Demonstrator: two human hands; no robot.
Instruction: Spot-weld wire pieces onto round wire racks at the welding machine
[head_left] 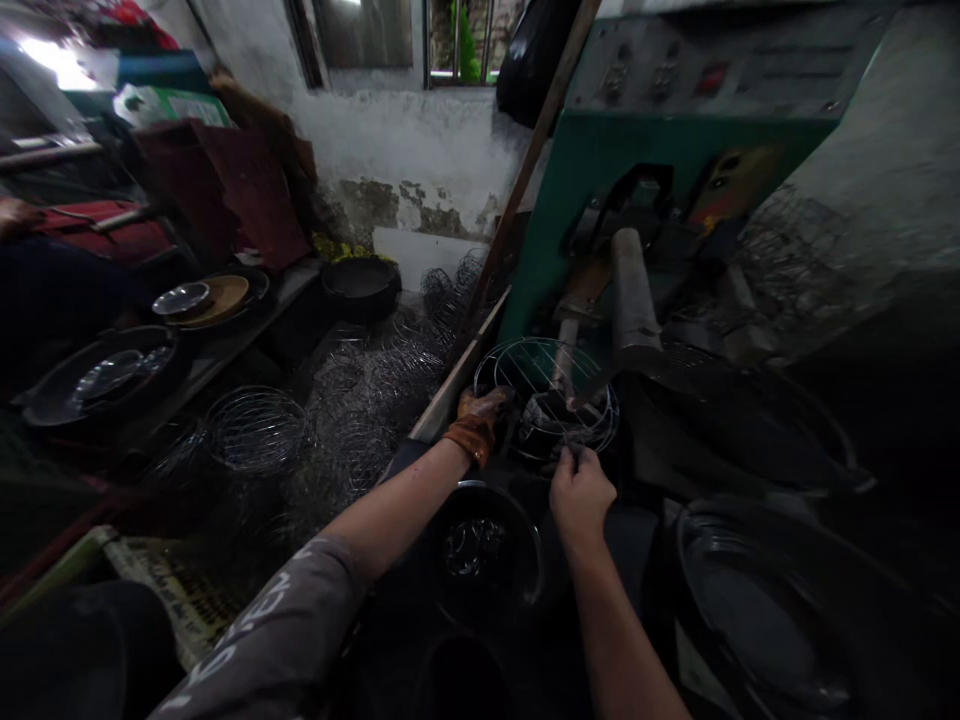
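My left hand (pixel 481 420), in a worn brown glove, grips the left rim of a round wire basket (pixel 546 398) that sits under the head of a green machine (pixel 637 170). My bare right hand (pixel 580 490) is closed in a pinch on the basket's near wires. A grey metal cylinder (pixel 631 295) on the machine reaches down over the basket. Just below my hands stands a dark bowl (pixel 487 555) with small shiny wire pieces in it.
A heap of finished wire baskets (pixel 360 390) fills the floor at left. Dark pans and metal dishes (pixel 112 375) lie on a bench at far left. A large black basin (pixel 765 600) stands at lower right. A wooden pole (pixel 525 170) leans against the machine.
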